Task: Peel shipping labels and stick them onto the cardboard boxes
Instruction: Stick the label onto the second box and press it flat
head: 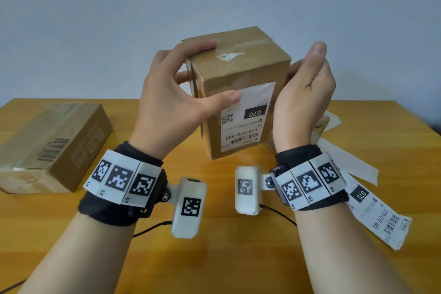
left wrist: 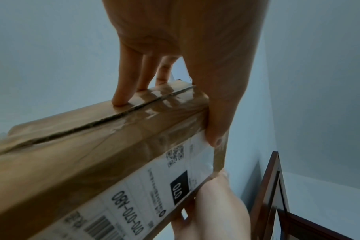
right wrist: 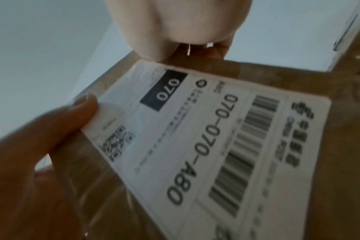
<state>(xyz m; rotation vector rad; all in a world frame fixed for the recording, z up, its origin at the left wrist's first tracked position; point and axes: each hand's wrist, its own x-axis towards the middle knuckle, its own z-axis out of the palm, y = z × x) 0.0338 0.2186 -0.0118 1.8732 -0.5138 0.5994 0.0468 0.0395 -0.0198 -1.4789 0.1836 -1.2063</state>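
Observation:
I hold a taped cardboard box [head: 241,72] upright in the air over the table. A white shipping label [head: 250,117] printed "070-070-A80" is stuck on its near face. My left hand [head: 171,93] grips the box's left side, fingers on the taped top and the thumb pressing the label's upper left corner. The left wrist view shows that thumb [left wrist: 216,129] on the label [left wrist: 154,186]. My right hand [head: 307,93] cups the box's right side with its fingers curled behind and the thumb pointing up. In the right wrist view the label [right wrist: 216,138] fills the frame.
A second cardboard box [head: 52,143] with a barcode lies at the left on the wooden table [head: 214,258]. A loose label [head: 381,217] and white backing strips [head: 353,162] lie at the right. Part of another box [head: 319,126] shows behind my right wrist.

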